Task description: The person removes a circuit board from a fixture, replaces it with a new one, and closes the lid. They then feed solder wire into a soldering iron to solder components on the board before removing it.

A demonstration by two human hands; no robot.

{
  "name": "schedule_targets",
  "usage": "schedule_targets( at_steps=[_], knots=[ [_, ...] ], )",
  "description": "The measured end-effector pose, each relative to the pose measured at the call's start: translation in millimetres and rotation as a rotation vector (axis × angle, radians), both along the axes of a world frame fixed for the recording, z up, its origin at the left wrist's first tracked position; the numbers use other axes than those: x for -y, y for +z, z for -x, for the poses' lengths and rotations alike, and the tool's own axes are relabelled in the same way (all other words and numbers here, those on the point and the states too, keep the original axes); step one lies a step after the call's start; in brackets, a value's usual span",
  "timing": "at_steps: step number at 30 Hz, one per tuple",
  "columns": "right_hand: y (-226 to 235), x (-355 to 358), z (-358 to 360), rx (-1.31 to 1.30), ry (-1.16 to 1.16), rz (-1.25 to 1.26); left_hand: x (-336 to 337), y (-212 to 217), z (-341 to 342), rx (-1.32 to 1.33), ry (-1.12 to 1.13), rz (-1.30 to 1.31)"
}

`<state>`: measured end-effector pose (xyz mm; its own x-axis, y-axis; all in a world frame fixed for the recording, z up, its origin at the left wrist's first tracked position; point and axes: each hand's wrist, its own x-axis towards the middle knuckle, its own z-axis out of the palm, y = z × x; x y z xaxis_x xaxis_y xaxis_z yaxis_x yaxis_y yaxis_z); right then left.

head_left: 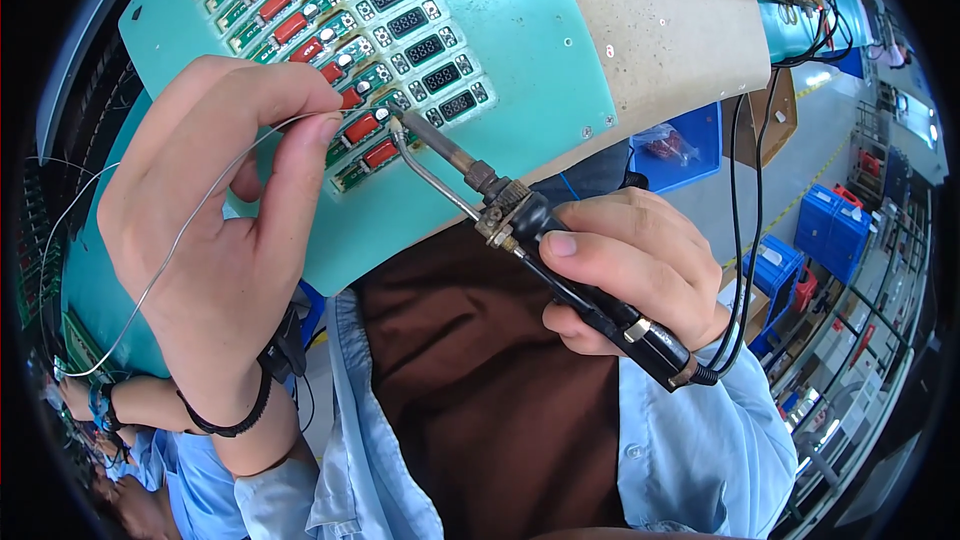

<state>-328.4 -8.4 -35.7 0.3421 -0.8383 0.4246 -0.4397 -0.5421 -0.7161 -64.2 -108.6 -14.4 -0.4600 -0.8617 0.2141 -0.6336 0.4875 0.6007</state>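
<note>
My left hand (210, 210) pinches a thin silvery solder wire (150, 287) between thumb and forefinger; the wire trails in a loop toward the lower left. Wrapped in my right hand (640, 265) is a soldering iron (515, 212) with a black handle and a thin metal tube clamped beside its shaft. Its tip and the wire's end meet, or nearly so, over a row of small green circuit boards. These carry red box-shaped components (290, 28), and black digit displays (407, 22) line up to their right. Exact contact at the tip is too small to tell.
The boards lie on a teal sheet (540, 70) over a beige surface (670, 20). Black cables (738, 180) hang at the right. Blue bins (690, 150) and blue crates (832, 230) stand beyond. Another person's forearm (150, 405) reaches in at lower left.
</note>
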Motion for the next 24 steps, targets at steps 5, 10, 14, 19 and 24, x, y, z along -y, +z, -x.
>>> schedule_targets(
  at_steps=[5,10,14,19,24],
  knots=[
    [1.0,-0.9,-0.2,-0.001,0.003,-0.012,1.1,-0.1,-1.4,0.003,-0.012,-0.01],
    [1.7,-2.0,0.2,-0.004,0.006,-0.025,1.6,-1.1,0.0,-0.01,-0.014,-0.022],
    [3.2,-2.3,-0.4,-0.011,0.004,-0.029,1.3,-0.6,0.1,-0.003,-0.01,-0.034],
    [3.4,-2.1,-0.3,-0.009,0.005,-0.034,2.5,-0.6,-1.3,-0.012,-0.022,-0.006],
    [2.7,-2.5,-0.8,-0.025,0.001,-0.025,0.8,0.7,-2.6,0.0,-0.012,-0.001]
  ],
)
